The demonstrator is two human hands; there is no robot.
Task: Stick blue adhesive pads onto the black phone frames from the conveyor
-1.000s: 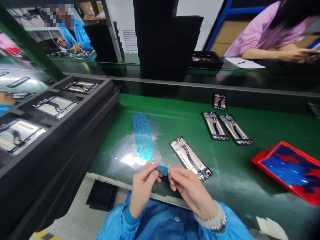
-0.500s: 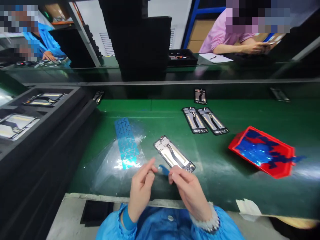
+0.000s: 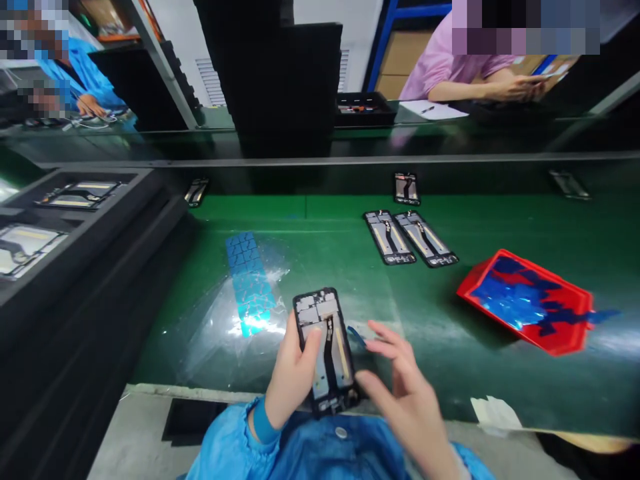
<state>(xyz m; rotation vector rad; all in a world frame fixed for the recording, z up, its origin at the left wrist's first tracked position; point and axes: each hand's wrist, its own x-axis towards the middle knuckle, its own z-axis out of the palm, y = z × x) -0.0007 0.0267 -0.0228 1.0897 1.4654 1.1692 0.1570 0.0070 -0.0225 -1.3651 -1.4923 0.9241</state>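
My left hand (image 3: 296, 363) is closed around the left side of a phone screen assembly (image 3: 324, 320), its thumb lying across the grey inner face. The assembly is tilted up over the table's near edge, with a black ribbon cable (image 3: 329, 357) down its middle. Just right of it is my right hand (image 3: 407, 380), fingers spread and the thumb near the assembly's lower right edge. A small blue film piece (image 3: 356, 337) clings at a fingertip of that hand. On the table to the left lies a sheet of blue film stickers (image 3: 250, 283) on clear backing.
A red bin (image 3: 475, 283) with blue film scraps stands at right. Two phone assemblies (image 3: 389, 237) lie side by side behind, with others along the back ledge. Black foam trays (image 3: 125, 220) holding assemblies flank the left. Two people sit across the bench.
My left hand has picked up the phone assembly from the table and brought it closer, turned more upright. My right hand has moved right and its fingers have spread, the blue film piece going with it.
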